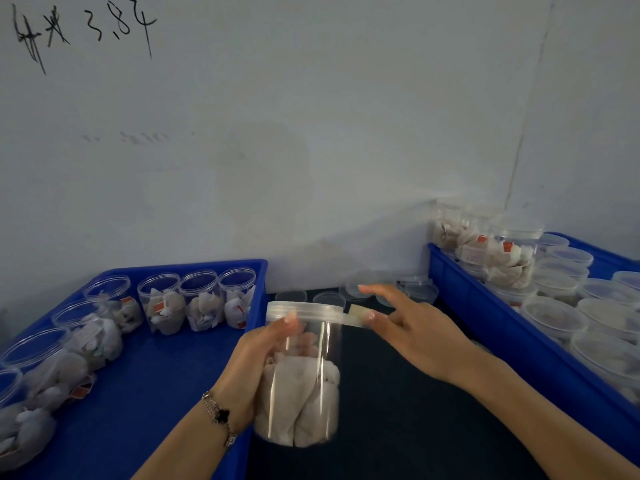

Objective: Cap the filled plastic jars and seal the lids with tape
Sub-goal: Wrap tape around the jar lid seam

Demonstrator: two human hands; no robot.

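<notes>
- Head view: a clear plastic jar point(301, 372), filled with pale tea bags point(299, 403), is held upright above the dark table point(398, 427), between the two blue trays.
- The jar's side is gripped by the left hand point(256, 362), fingers curled round it and the thumb laid just under the lid point(304, 310); a bracelet point(218, 415) is worn on that wrist.
- A strip of tape point(356, 315) at the lid's right edge is pinched by the right hand point(412, 332), its other fingers spread out.
- Open filled jars point(199, 299) are lined along the far and left edges of the left tray point(156, 375).
- Loose lids point(363, 287) are scattered at the table's far edge.
- Capped jars point(561, 282) are packed in the right tray point(491, 317), some stacked at its far corner.
- Handwriting point(83, 29) is seen on the wall point(311, 133).
</notes>
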